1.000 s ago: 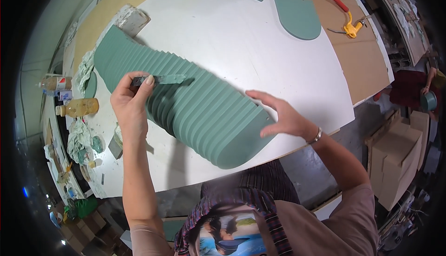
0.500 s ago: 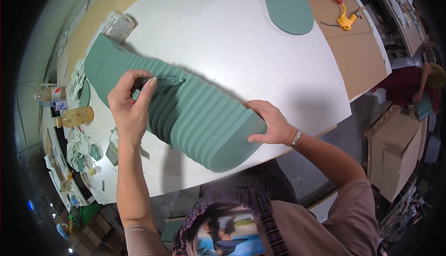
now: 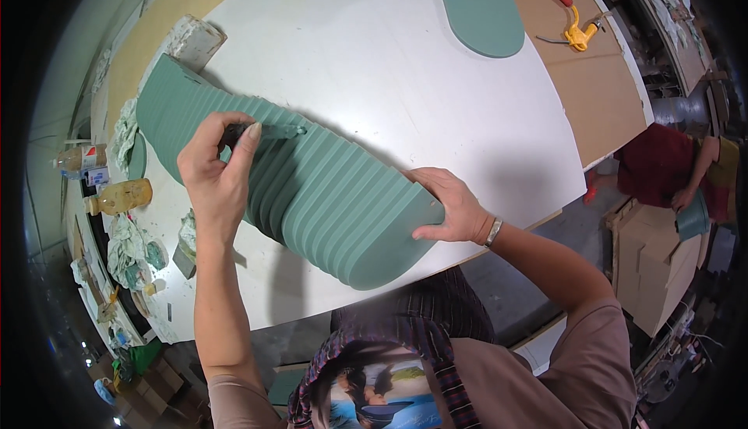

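Note:
A long row of overlapping green panels (image 3: 335,207) with rounded ends lies slantwise across the white table (image 3: 483,125). My left hand (image 3: 218,168) is closed round the dark end of a slim tool (image 3: 284,130). Its green-smeared tip is at the upper edges of the panels, near the middle of the row; its exact kind is hard to make out. At the row's near right end my right hand (image 3: 456,207) grips the last panel, thumb on its face and the other fingers behind its edge.
A white-crusted block (image 3: 195,42) stands against the row's far left end. A single green panel (image 3: 485,20) and a yellow air gun (image 3: 580,37) lie at the far right. On the left are a yellowish bottle (image 3: 121,196) and stained rags (image 3: 127,250). Another person (image 3: 662,165) is at right.
The tool's tip has shifted slightly left and up along the panel edges with my left hand. My right hand keeps its grip. The other person at right has moved slightly.

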Demonstrator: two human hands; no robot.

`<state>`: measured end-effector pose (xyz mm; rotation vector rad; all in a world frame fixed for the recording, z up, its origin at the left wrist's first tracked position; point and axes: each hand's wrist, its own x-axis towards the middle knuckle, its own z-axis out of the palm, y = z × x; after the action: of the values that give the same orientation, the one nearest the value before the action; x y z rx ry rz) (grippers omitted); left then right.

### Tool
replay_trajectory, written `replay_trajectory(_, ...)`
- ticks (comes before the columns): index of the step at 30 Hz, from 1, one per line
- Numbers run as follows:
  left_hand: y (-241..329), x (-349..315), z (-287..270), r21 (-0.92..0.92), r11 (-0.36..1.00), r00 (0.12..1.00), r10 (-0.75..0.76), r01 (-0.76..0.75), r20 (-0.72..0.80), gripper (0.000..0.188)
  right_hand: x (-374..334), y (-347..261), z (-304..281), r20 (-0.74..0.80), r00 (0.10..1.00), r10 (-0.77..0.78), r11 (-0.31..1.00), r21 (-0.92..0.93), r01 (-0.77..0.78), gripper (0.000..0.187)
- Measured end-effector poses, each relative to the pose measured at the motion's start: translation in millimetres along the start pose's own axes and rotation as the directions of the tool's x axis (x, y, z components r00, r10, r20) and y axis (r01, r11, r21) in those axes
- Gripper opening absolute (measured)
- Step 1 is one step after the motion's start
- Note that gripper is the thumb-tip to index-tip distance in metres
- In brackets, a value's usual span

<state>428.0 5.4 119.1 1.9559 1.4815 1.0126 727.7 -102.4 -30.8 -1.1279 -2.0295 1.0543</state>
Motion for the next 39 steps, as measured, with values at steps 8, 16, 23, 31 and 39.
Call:
replay_trajectory(8, -4, 1, 2, -0.023, 0.999, 0.999, -0.032, 0.032, 0.007, 0.009, 1, -2, -2, 0.006, 1.000, 0.012, 1.000, -0.003, -0.012, 0.092)
replay_trajectory(16, -8, 1, 6, -0.141, 0.983, 0.993, -0.115, 0.114, -0.001, 0.010, 0, -1, -1, 0.013, 1.000, 0.013, 1.000, -0.003, -0.013, 0.092)
replay_trajectory(23, -14, 2, 1, -0.160, 0.977, 0.990, -0.143, 0.138, -0.017, 0.011, 3, -3, -2, 0.013, 1.000, 0.019, 1.000, -0.002, -0.019, 0.091)
replay_trajectory(31, 0, -9, -4, -0.081, 0.996, 0.999, -0.032, 0.031, -0.017, 0.008, 1, -5, -4, 0.028, 0.999, 0.038, 0.999, 0.015, -0.039, 0.090)
replay_trajectory(39, 9, -5, 6, 0.250, 0.886, 0.920, 0.384, -0.389, 0.071, 0.015, 2, -5, -3, 0.016, 1.000, 0.027, 0.999, 0.023, -0.027, 0.090)
